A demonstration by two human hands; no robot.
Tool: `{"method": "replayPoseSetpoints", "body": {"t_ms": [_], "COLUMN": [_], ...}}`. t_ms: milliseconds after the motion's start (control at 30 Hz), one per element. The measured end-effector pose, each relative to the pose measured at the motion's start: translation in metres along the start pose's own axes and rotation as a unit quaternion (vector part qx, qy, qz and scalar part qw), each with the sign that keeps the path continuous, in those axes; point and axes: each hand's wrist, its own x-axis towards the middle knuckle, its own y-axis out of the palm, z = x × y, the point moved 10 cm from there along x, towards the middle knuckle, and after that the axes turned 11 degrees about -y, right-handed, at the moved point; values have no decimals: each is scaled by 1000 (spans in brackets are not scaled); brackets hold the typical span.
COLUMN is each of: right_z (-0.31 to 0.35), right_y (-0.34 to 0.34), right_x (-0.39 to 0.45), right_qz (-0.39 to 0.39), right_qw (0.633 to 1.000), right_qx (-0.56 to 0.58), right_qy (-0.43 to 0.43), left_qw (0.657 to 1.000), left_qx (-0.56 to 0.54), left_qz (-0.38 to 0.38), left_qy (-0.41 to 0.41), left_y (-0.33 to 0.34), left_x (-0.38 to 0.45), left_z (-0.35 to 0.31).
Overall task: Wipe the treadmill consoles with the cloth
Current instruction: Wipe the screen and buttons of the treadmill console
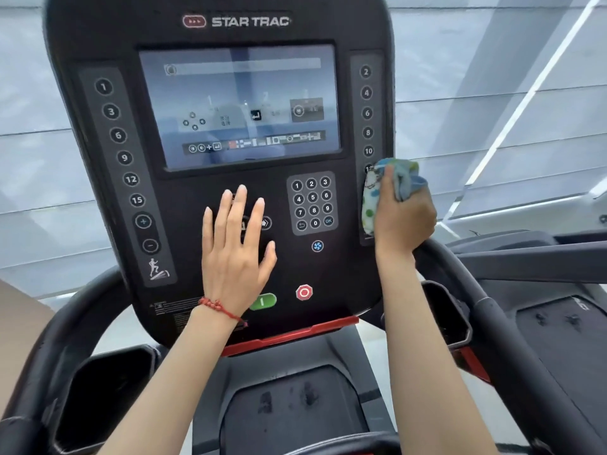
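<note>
A black treadmill console [184, 198] with a lit screen [239, 103] fills the middle of the view. My left hand [235, 254] lies flat with straight fingers on the console's lower centre, covering some buttons left of the number keypad [312, 203]. My right hand [405, 215] grips a bunched cloth [371, 198], white with coloured dots and a blue part, and presses it against the lower end of the right-hand column of speed buttons [367, 103]. The cloth hides the lowest buttons of that column.
Curved black handrails [492, 323] run down both sides of the console. A second treadmill [558, 339] stands to the right. Cup-holder pockets [108, 389] sit below the console on each side. A green start button [262, 301] and a red stop button [304, 292] lie near my left wrist.
</note>
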Motion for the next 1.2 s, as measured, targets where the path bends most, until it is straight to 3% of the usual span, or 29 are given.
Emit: {"method": "replayPoseSetpoints", "body": {"t_ms": [367, 567, 900, 1067, 1200], "right_z": [84, 125, 103, 60, 20], "right_y": [27, 57, 39, 23, 11], "right_x": [65, 121, 88, 33, -14], "right_qz": [-28, 16, 4, 8, 55], "right_qw": [992, 990, 989, 990, 993], "right_qx": [26, 20, 27, 32, 28], "right_qy": [-121, -142, -145, -140, -99], "left_qw": [999, 999, 999, 999, 999], "left_qx": [32, 37, 35, 37, 38], "left_qz": [-17, -19, -10, 6, 25], "left_qy": [-1, -1, 3, 2, -2], "left_y": [10, 10, 7, 6, 7], "left_x": [-1, -1, -1, -2, -4], "left_z": [-6, -6, -6, -5, -5]}}
